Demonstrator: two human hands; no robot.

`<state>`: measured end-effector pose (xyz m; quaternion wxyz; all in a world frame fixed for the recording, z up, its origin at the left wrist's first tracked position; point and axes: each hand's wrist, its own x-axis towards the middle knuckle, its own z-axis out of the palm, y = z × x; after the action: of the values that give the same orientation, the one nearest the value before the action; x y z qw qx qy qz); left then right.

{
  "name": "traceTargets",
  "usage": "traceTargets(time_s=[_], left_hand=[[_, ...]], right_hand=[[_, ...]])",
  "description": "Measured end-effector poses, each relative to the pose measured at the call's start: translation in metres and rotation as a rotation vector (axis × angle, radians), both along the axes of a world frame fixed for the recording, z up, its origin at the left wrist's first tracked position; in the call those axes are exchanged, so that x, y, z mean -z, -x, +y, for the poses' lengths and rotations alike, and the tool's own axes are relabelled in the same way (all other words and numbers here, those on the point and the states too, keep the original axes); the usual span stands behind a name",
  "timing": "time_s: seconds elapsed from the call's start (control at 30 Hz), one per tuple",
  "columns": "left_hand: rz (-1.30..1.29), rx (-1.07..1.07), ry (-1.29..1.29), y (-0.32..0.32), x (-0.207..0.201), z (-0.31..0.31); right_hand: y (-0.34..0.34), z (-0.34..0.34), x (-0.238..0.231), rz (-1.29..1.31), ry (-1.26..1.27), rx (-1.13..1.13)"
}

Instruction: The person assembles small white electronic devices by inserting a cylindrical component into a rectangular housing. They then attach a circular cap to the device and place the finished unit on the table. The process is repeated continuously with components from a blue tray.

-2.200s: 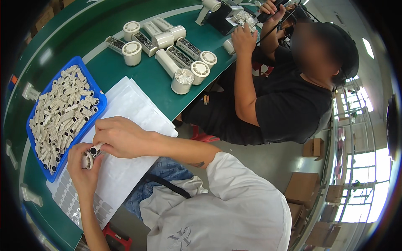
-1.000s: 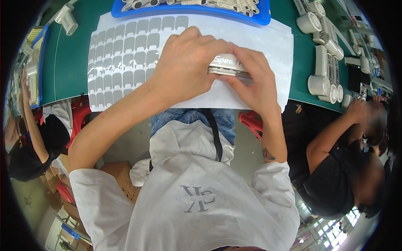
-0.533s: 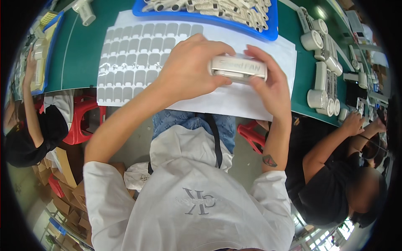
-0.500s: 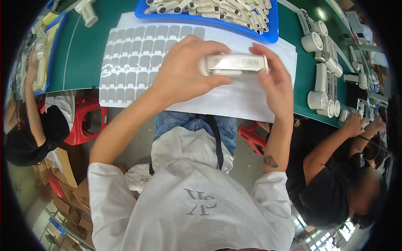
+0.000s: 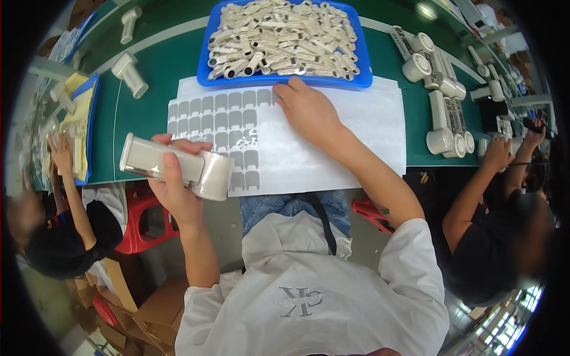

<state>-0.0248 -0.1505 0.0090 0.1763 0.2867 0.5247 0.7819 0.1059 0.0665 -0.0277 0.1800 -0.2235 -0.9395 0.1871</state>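
My left hand (image 5: 178, 184) is wrapped round an off-white handheld device (image 5: 163, 159) with a boxy handle and a round drum-shaped head. It holds the device tilted over the table's front edge, left of a sheet of grey stickers (image 5: 205, 121). My right hand (image 5: 309, 113) lies over the white backing sheet (image 5: 332, 160). Its thumb and fingertips pinch at the right end of the top sticker row, by a grey sticker (image 5: 265, 98). The fingertips partly cover that spot.
Beyond the sheet stands a blue tray (image 5: 285, 79) heaped with small off-white parts (image 5: 285, 41). More devices (image 5: 448, 118) lie at the right, and two loose ones (image 5: 130, 74) at the far left. Co-workers sit on both sides, by a red stool (image 5: 142, 222) and cardboard boxes (image 5: 166, 305).
The device has gone from above the sheet, between both hands, to the left in my left hand. My right hand has left it and reached the stickers. The whole view has shifted.
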Motion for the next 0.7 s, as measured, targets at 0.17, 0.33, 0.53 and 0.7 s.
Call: traceTargets(time_s=[0.17,0.33,0.53,0.7], left_hand=[[0.02,0.066,0.01,-0.003,0.002,0.009],[-0.028,0.125,-0.041,-0.012,-0.003,0.018],[0.097,0.141,-0.013,-0.013,-0.007,0.021],[0.037,0.201,-0.073,-0.02,-0.009,0.027]], right_hand=[[0.002,0.0,-0.003,0.08,0.041,-0.013],[0.0,0.0,0.007,0.036,-0.008,0.006],[0.001,-0.001,0.004,0.059,0.054,0.023],[-0.028,0.006,-0.013,0.312,0.489,-0.075]])
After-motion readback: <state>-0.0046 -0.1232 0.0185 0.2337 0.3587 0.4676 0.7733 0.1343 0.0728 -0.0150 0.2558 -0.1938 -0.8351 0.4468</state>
